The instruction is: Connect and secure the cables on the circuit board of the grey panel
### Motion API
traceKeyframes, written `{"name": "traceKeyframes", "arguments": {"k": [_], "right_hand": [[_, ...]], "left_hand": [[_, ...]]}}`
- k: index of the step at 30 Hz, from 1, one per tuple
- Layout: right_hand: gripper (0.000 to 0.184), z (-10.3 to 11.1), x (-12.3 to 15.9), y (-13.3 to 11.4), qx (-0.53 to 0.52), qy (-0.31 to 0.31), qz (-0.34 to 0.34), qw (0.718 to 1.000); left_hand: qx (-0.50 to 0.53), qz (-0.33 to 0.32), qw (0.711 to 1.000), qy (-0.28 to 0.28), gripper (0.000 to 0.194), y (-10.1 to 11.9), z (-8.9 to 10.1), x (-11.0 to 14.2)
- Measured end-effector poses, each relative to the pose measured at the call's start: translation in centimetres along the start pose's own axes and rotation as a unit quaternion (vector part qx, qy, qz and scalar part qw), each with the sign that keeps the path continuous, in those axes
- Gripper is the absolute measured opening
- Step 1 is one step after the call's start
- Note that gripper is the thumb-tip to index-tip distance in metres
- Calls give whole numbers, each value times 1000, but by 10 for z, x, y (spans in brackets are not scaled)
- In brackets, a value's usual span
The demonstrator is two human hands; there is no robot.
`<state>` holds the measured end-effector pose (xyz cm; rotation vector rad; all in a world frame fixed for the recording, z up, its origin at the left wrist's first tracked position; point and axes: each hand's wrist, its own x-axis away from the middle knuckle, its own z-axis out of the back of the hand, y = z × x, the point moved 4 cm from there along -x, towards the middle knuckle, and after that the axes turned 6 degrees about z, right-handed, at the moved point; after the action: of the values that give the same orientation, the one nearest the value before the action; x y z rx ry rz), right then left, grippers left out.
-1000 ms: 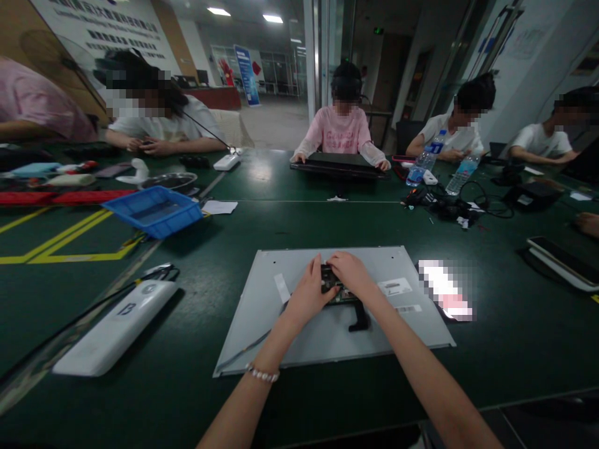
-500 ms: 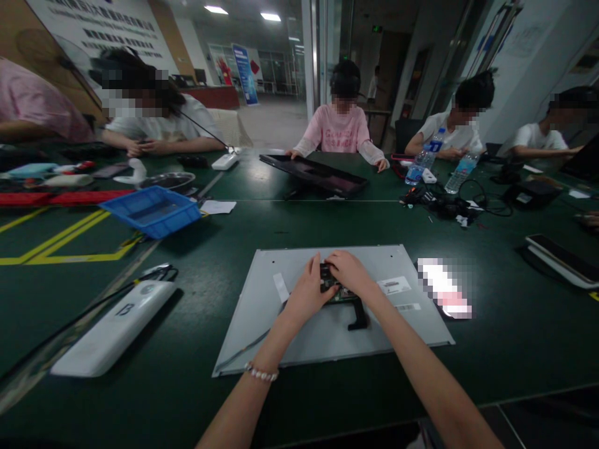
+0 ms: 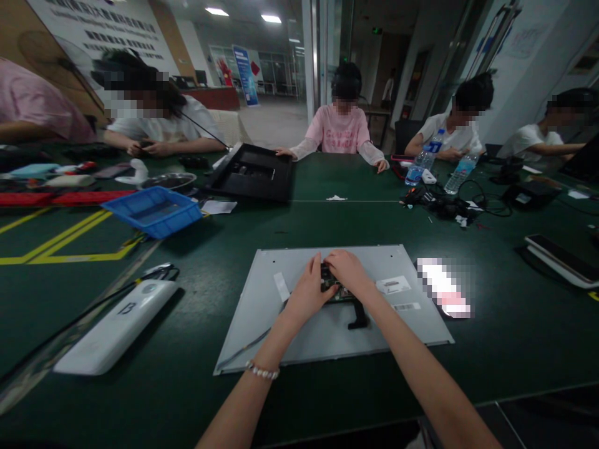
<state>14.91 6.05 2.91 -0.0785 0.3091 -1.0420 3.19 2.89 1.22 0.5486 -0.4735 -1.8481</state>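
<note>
A flat grey display panel (image 3: 402, 262) lies on the dark green table in front of me. Over its middle, my left hand (image 3: 309, 290) grips the left side of a small green circuit board (image 3: 344, 296), thumb along the near edge. My right hand (image 3: 347, 271) holds the board's far side, its fingertips close to those of the left. Much of the board is hidden under my fingers. From its near right corner a black hooked plastic part (image 3: 359, 317) sticks out over the panel. A thin cable (image 3: 248, 346) runs along the panel's left side, passing under my left wrist.
A white power bank-like device (image 3: 116, 324) with black cables lies left. Beyond it stands a blue bin (image 3: 154, 215). A lit phone (image 3: 442, 287) lies right of the panel. Across the table, a person's hand touches a black monitor housing (image 3: 257, 174). Bottles (image 3: 461, 171) and tangled cables (image 3: 440, 202) lie right.
Across the table, the black monitor housing has been swung left and tilted, a person's hand on its edge. My hands and the circuit board stay nearly still.
</note>
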Motion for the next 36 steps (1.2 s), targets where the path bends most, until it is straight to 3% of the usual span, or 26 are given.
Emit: {"name": "traceKeyframes", "arguments": {"k": [14, 20, 25, 29, 36], "right_hand": [[30, 9, 10, 5, -72, 7, -10, 997], [32, 25, 50, 43, -107, 54, -72, 990], [35, 26, 99, 80, -142, 35, -166, 975], [33, 20, 120, 86, -158, 24, -178, 971], [20, 19, 128, 80, -196, 37, -178, 964]], "left_hand": [[-2, -11, 1000, 18, 86, 1, 2, 1], [-20, -29, 999, 39, 75, 8, 9, 1], [-32, -81, 995, 44, 57, 29, 13, 5], [-61, -131, 989, 13, 42, 44, 9, 9], [-101, -162, 982, 3, 38, 52, 3, 11]]}}
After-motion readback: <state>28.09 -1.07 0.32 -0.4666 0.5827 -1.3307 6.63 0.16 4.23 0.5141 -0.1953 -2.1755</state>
